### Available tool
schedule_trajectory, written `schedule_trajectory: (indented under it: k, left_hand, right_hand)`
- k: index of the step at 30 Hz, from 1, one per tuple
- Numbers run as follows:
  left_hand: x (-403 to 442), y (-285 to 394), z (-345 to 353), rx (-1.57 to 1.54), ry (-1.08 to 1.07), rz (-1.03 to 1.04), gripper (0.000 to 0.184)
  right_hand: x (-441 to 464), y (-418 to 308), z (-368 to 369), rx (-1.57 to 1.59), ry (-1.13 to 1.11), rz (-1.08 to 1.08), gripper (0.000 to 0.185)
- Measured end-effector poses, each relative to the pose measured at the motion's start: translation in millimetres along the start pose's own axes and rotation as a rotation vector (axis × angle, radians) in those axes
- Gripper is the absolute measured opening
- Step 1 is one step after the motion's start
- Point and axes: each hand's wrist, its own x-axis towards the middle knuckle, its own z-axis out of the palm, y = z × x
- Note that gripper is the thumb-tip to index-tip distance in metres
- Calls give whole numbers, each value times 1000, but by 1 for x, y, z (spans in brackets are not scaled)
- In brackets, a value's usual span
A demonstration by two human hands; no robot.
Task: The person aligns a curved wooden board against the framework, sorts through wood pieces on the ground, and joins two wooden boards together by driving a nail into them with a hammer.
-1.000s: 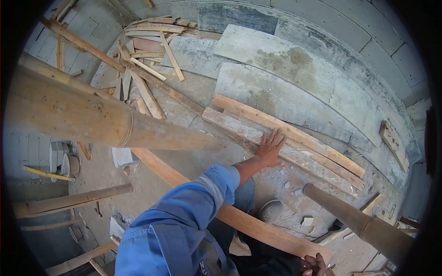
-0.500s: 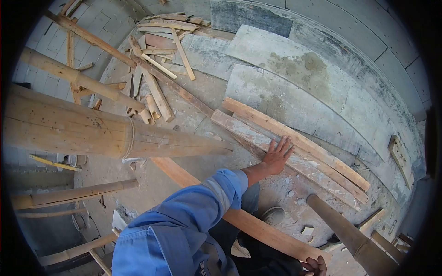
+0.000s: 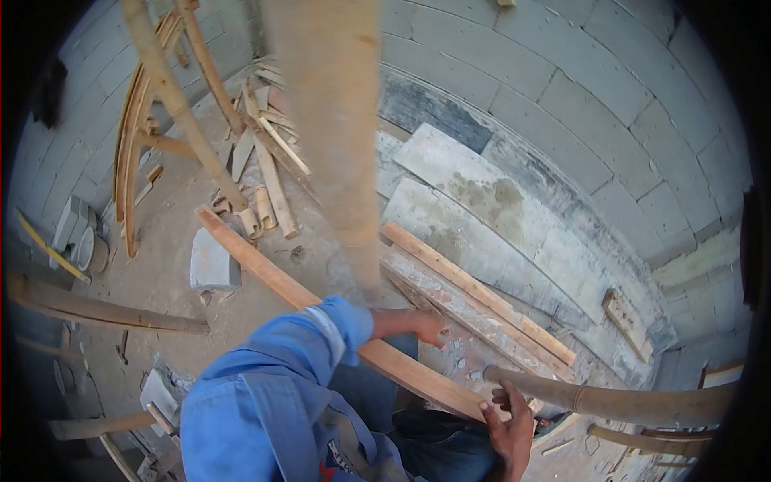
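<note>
A long reddish timber board (image 3: 265, 269) slants across in front of me, passing under my blue-sleeved left arm and over my legs. My left hand (image 3: 431, 328) hangs between this board and the stacked timbers; its fingers are curled downward and blurred, so their grip is unclear. Close by lie a pale timber (image 3: 482, 293) and a dirty, mortar-stained timber (image 3: 454, 308), side by side on the floor. At the lower right my right hand (image 3: 511, 426) is open beside the board's near end, thumb and fingers apart. Whether it touches the board is unclear.
A thick bamboo pole (image 3: 329, 145) rises right before me, and another bamboo pole (image 3: 618, 403) extends at the right. Grey panels (image 3: 514, 249) lie along the block wall (image 3: 546, 88). A pale block (image 3: 213, 261) and scrap wood (image 3: 273, 181) are to the left.
My left hand has left the stacked timbers and drawn back toward me. My right hand has risen further into view. My view has swung, putting the thick bamboo pole upright in the middle.
</note>
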Motion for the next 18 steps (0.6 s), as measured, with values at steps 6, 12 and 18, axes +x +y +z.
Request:
schedule_trajectory:
  k: [6,12,18]
  left_hand:
    - [-147,7,-26,-190,192,34,83]
    - [-237,14,7,-202,490,69,90]
    - [-234,32,69,222,690,138,86]
  right_hand:
    - [66,-133,13,41,44,-425,77]
    - [158,-274,100,182,386,-912,104]
    - [188,-271,172,565,461,-919,87]
